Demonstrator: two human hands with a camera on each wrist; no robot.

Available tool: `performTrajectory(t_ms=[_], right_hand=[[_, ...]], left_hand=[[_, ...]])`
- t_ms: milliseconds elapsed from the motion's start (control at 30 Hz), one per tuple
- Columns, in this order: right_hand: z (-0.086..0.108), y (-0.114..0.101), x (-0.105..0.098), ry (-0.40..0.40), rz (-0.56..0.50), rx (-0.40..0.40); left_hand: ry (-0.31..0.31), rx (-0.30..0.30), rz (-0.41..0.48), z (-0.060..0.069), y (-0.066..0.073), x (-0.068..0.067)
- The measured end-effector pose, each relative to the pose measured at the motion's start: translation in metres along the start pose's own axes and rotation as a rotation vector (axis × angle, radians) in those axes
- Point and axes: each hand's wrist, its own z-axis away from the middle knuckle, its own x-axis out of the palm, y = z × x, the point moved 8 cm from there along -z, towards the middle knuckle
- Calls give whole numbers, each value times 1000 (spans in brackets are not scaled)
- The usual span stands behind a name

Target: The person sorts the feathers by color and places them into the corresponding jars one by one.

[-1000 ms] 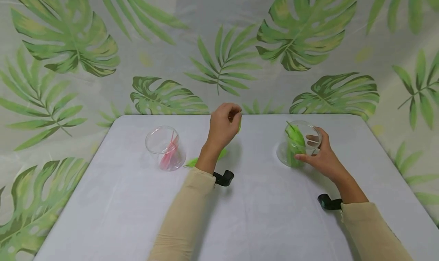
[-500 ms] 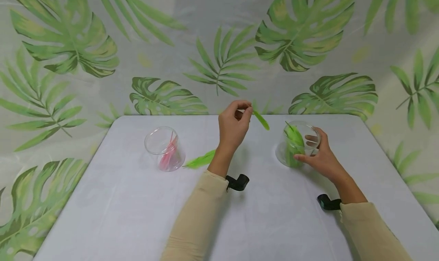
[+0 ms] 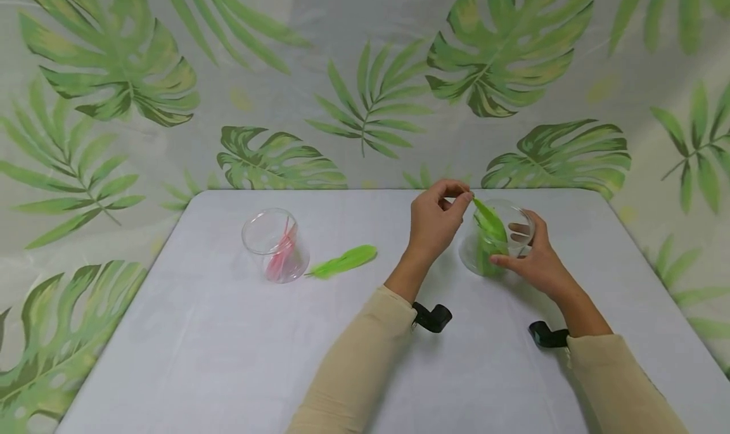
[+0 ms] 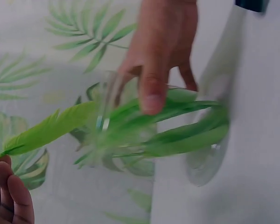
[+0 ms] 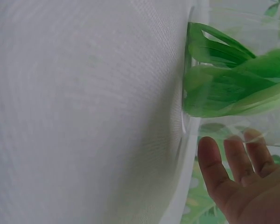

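My left hand (image 3: 435,222) pinches a green feather (image 4: 51,128) by its quill end. The feather's other end reaches the mouth of the right glass cup (image 3: 469,256). Several more green feathers (image 5: 228,79) stand inside that cup. My right hand (image 3: 538,260) grips the cup from its right side, thumb in front and fingers behind. Between the two cups, one more green feather (image 3: 345,261) lies flat on the table. In the head view, the held feather overlaps those in the cup, so its lower end is hard to tell apart.
At the left stands another clear glass cup (image 3: 259,237), with thin pink feathers or strands (image 3: 281,256) leaning inside. A white cloth covers the table (image 3: 228,358). Behind its far edge hangs a leaf-patterned curtain (image 3: 393,16).
My left hand has moved right with the feather, from the middle of the table to the right cup's mouth. The right hand has kept its grip on the cup.
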Motion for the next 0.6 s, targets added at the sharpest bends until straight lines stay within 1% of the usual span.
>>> performTrajectory(t_ms=[100, 167, 267, 400, 600], right_hand=[[0, 0, -2, 0, -11, -1], [0, 0, 0, -5, -17, -1], [1, -1, 0, -9, -17, 6], [1, -1, -1, -9, -3, 22], [2, 0, -1, -12, -16, 17]], left_hand=[[-31, -19, -79, 3, -7, 11], [-47, -18, -150, 6, -12, 14], [-81, 19, -261, 10, -16, 19], [-115, 89, -383, 15, -12, 23], [-141, 139, -540, 18, -9, 31]])
